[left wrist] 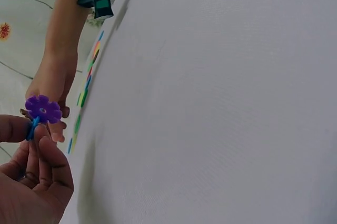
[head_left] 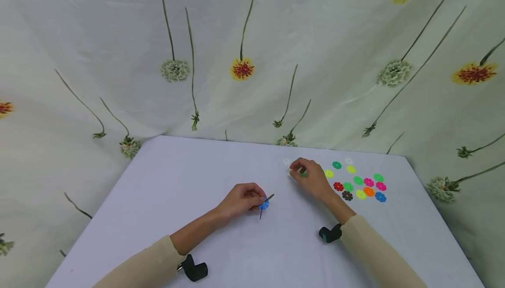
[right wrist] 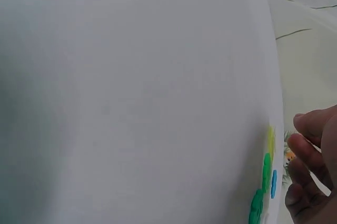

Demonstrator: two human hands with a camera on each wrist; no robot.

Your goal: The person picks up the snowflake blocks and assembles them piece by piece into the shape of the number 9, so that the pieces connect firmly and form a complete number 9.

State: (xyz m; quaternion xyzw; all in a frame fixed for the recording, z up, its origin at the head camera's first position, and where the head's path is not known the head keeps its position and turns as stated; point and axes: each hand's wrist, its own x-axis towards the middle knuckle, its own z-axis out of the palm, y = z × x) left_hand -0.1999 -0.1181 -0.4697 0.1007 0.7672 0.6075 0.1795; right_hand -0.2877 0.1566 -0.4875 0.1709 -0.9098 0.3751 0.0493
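My left hand (head_left: 242,201) pinches a blue flower-shaped plastic disc (head_left: 264,204) between thumb and fingers. A thin brown disc (head_left: 270,197), seen edge-on, is joined to it at the upper right. In the left wrist view a purple flower disc (left wrist: 43,109) faces the camera, joined to the blue one. My right hand (head_left: 311,178) is above the far part of the table, fingers loosely bent, with no disc visible between them in the right wrist view. By its fingertips lie a yellow disc (head_left: 290,172) and a green disc (head_left: 303,174), both partly hidden.
Several loose flower discs in many colours, among them a red disc (head_left: 338,186) and an orange disc (head_left: 368,192), lie at the right on the white table (head_left: 165,183). A floral cloth (head_left: 221,25) hangs behind. Each wrist carries a black camera (head_left: 330,233).
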